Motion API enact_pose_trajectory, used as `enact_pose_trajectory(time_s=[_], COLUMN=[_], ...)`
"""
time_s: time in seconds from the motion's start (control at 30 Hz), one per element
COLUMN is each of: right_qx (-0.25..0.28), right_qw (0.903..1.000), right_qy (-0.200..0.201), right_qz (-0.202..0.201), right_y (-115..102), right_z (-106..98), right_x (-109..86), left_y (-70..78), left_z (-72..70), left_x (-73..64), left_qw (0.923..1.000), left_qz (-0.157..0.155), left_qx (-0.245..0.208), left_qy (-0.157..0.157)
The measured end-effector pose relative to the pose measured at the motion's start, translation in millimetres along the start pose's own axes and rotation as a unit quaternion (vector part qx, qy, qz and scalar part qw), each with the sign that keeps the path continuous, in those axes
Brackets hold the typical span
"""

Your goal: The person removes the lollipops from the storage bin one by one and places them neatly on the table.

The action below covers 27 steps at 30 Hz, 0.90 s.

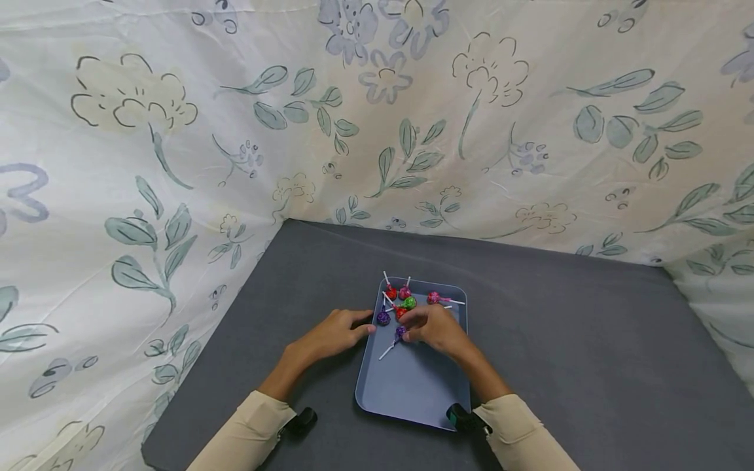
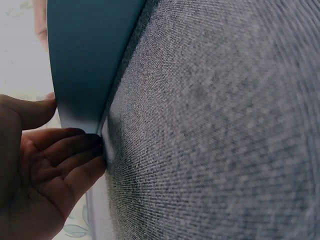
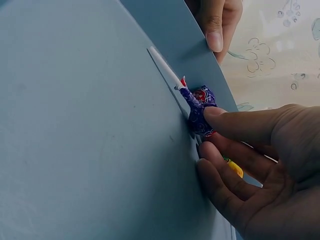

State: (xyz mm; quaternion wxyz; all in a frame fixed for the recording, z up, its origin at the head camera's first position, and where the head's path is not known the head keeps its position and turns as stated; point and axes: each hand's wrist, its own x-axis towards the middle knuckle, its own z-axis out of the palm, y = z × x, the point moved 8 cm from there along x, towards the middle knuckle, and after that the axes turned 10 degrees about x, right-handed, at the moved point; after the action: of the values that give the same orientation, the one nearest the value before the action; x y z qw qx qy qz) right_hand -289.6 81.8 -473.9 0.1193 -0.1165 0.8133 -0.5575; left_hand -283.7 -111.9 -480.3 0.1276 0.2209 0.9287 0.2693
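A shallow blue-grey tray (image 1: 412, 386) holds several wrapped lollipops in its far half. My right hand (image 1: 434, 327) reaches over the tray and pinches a purple lollipop (image 3: 200, 117) by its wrapped head, thumb on the near side. Its white stick (image 3: 165, 67) points away from the fingers, close above the tray floor. My left hand (image 1: 343, 332) is at the tray's left side. In the left wrist view its fingers (image 2: 75, 155) rest low against the outer wall, with the thumb at the rim. Another purple lollipop (image 1: 383, 318) lies by the left wall.
Behind my right hand lie a green lollipop (image 1: 409, 303) and a red lollipop (image 1: 391, 294). A pink lollipop (image 1: 433, 297) is at the far right corner, its stick over the rim. The dark grey tabletop (image 1: 577, 353) ends at a floral curtain (image 1: 501, 131).
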Motion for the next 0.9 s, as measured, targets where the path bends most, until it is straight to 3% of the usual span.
enact_pose_trajectory(time_s=[0.4,0.73,0.9], right_qx=[-0.023,-0.012,-0.008], right_qw=[0.9995,0.9989,0.9991], right_qy=[-0.016,0.025,0.032], right_qz=[-0.012,0.036,0.027], right_y=[-2,-4,-7], right_z=[3,-8,-15], right_x=[-3.0,-12.0,-15.7], left_y=[1.5,2.0,1.2], left_z=[-0.2,0.1,0.0], left_x=[-1.7,-1.6,-2.3], left_qw=[1.0,1.0,1.0], left_qz=[0.0,0.001,0.0], left_qx=[0.004,-0.001,0.003], left_qy=[0.006,0.003,0.006])
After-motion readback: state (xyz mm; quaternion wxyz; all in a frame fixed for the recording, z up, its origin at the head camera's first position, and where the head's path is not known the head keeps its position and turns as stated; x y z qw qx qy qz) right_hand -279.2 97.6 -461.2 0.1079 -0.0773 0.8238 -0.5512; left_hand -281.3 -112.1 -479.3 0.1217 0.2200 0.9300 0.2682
